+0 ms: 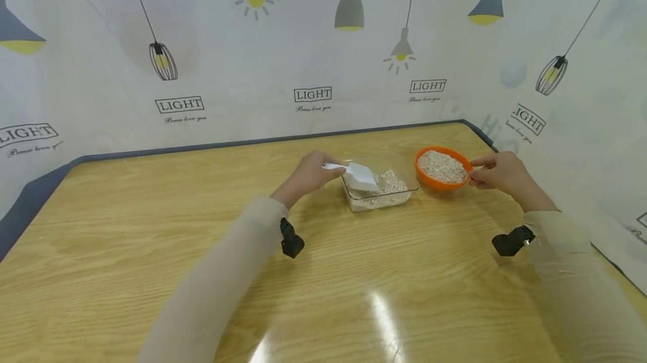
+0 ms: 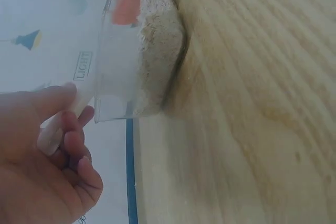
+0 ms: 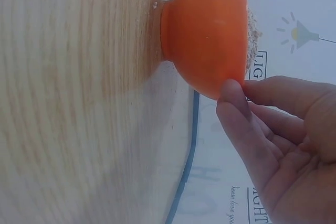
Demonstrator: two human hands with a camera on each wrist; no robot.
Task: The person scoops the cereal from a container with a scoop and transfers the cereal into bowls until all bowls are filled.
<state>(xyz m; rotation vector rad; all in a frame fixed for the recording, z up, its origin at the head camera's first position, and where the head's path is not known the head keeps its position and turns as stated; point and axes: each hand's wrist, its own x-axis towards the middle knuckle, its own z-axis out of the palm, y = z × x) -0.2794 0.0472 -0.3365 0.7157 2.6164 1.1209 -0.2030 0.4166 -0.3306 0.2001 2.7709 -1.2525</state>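
Note:
My left hand (image 1: 314,173) grips the handle of a white scoop (image 1: 361,176), its blade dipping into a clear rectangular container (image 1: 380,200). Pale flakes like oats (image 2: 160,40) cover the bottom of that container, heaped toward one side. To its right stands an orange bowl (image 1: 438,184), filled to a mound with the same flakes (image 1: 442,166). My right hand (image 1: 497,175) pinches the bowl's rim from the right side, as the right wrist view shows with thumb and fingertips (image 3: 231,94) on the edge. The bowl's foot (image 3: 167,31) is on the table.
Both vessels stand toward the back right of the wooden table (image 1: 177,239). A white wall covering (image 1: 242,71) printed with lamps rises behind the table and along its right side. Each sleeve carries a small black wrist camera (image 1: 291,239).

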